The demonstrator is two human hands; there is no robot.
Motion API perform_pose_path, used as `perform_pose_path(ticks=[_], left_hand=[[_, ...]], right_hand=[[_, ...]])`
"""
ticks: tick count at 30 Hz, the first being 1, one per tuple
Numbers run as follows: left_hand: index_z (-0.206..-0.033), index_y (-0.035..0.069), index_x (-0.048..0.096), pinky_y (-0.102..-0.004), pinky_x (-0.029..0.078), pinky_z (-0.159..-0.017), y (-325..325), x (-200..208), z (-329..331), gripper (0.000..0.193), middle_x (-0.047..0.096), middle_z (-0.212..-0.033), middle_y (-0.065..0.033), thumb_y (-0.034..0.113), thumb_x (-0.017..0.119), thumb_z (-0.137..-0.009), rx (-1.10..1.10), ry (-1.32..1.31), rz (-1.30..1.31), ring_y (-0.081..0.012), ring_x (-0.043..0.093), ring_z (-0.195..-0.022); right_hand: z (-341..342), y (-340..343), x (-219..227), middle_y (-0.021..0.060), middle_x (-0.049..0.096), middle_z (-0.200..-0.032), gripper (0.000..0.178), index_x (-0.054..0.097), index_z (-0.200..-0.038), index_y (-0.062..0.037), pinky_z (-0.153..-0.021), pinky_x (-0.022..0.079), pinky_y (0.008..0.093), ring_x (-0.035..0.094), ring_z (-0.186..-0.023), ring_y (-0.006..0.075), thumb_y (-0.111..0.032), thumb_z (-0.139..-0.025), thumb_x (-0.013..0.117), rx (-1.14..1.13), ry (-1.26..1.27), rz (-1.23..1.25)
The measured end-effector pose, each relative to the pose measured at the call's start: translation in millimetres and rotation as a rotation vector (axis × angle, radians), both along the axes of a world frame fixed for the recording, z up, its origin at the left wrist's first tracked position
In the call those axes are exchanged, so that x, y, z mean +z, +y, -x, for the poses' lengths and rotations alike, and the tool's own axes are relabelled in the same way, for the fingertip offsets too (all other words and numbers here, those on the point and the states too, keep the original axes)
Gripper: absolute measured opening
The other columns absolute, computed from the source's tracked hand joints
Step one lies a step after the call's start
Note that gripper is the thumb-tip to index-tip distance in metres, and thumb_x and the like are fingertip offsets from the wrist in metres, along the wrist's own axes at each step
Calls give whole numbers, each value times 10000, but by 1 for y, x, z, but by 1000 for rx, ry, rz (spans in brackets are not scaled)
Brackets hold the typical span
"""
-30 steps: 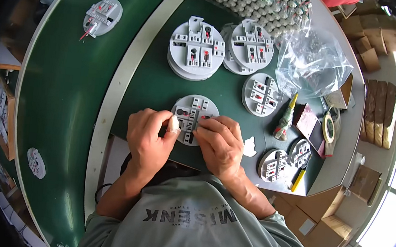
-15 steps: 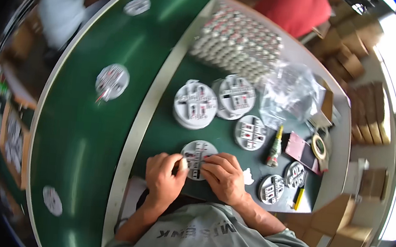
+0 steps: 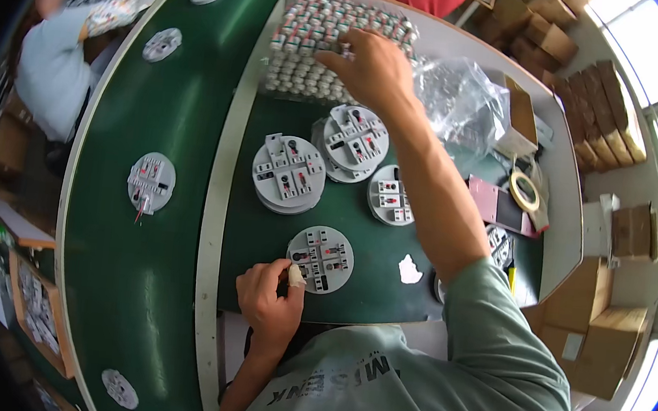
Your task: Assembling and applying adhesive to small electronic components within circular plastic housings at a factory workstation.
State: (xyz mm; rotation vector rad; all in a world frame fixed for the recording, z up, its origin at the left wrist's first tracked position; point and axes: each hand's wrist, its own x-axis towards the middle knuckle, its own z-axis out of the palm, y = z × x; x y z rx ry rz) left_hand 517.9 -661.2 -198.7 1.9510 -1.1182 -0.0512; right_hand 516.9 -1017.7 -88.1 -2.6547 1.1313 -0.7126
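Observation:
A round grey plastic disc (image 3: 336, 272) lies flat on the green bench close to me, its top set with raised ribs, slots and small dark and red parts. My left hand (image 3: 269, 301) grips the disc's left edge with thumb and forefinger; a pale wrap covers one fingertip. My right hand (image 3: 380, 69) is stretched far out over a block of small white cylindrical parts (image 3: 298, 76) packed in rows. Its thumb and forefinger are apart, and nothing shows between them. Stacks of similar grey discs (image 3: 288, 176) (image 3: 355, 141) stand between the two hands.
On the left runs a green conveyor belt (image 3: 109, 264) carrying spaced discs (image 3: 151, 182). A clear plastic bag (image 3: 462, 99), tape roll (image 3: 524, 191) and pink flat box (image 3: 495, 204) lie right. One more disc (image 3: 383, 199) and a white scrap (image 3: 410, 269) flank my right forearm.
My right hand has left the near disc and reached out to the block of white parts. My left hand stays at the disc. Belt discs have moved nearer, and the view has shifted.

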Motion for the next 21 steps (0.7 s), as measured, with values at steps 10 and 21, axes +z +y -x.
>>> perform_pose_path(ticks=[10, 21], left_hand=[[-1019, 70, 727, -411, 446, -762, 3, 3, 3, 220, 657, -863, -44, 78, 796, -811, 12, 37, -54, -255, 635, -784], [-1549, 50, 497, -446, 513, -1014, 22, 14, -26, 965, 653, -1398, -159, 86, 945, -695, -209, 352, -81, -333, 641, -1201]], right_hand=[[-2, -2, -6, 190, 792, -992, 374, 786, -1110, -45, -851, 600, 427, 774, -898, 332, -333, -875, 829, -26, -95, 2], [124, 206, -27, 108, 769, -1074, 346, 733, -1213, -22, -806, 608, 362, 753, -926, 243, 16, -873, 786, 566, 67, -513]])
